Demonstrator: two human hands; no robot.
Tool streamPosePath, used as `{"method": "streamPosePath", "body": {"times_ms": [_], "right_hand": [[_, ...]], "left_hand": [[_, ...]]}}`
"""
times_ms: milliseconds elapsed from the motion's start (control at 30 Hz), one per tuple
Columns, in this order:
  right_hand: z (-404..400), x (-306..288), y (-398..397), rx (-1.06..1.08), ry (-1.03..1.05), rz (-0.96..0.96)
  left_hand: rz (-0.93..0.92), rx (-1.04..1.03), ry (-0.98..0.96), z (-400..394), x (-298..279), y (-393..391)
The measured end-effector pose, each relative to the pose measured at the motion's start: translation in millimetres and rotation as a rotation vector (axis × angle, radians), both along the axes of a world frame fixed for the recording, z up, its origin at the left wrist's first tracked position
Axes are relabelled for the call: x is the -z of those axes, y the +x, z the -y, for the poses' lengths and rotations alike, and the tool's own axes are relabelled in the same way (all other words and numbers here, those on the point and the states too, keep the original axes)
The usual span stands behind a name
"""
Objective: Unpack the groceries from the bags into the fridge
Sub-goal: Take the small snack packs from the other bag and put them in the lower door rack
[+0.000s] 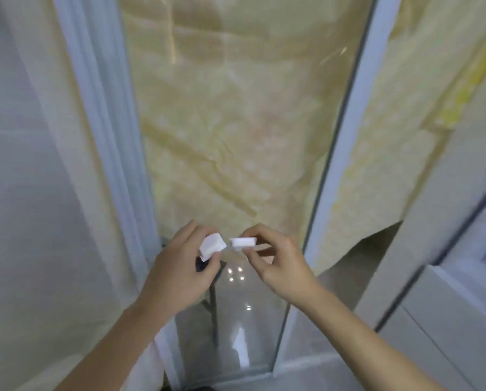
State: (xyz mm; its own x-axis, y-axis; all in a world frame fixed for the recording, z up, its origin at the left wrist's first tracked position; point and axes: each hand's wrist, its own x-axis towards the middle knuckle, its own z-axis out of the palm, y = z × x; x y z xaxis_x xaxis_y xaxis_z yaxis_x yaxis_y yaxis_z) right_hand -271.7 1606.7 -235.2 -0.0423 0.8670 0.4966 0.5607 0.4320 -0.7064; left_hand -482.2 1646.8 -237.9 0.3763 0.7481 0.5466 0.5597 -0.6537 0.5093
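Note:
My left hand [179, 275] pinches a small white block [212, 245] between thumb and fingers. A second small white piece [243, 242] is pinched by my right hand [278, 266]. The two pieces are held close together, nearly touching, in front of a glass pane [236, 136]. No fridge, bags or groceries are in view. The picture is blurred, so I cannot tell what the white pieces are.
A white frame [346, 136] borders the glass on the right, and a pale curtain [103, 108] hangs on the left. Yellowish marbled covering shows behind the glass. A white panelled door or cabinet [447, 306] stands at the right.

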Motion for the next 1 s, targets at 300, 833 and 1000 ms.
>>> {"method": "streamPosePath", "body": {"times_ms": [300,833,1000], "right_hand": [[160,-32,241,0.744,0.121,0.059],[390,-27,390,1.787,-0.37,0.171],[392,-16,411,1.853,-0.547,0.245]], "left_hand": [[0.029,0.605,0.095,41,-33,303],[-0.146,1.42,0.01,249,-22,641],[-0.356,1.478,0.066,267,0,680]]}}
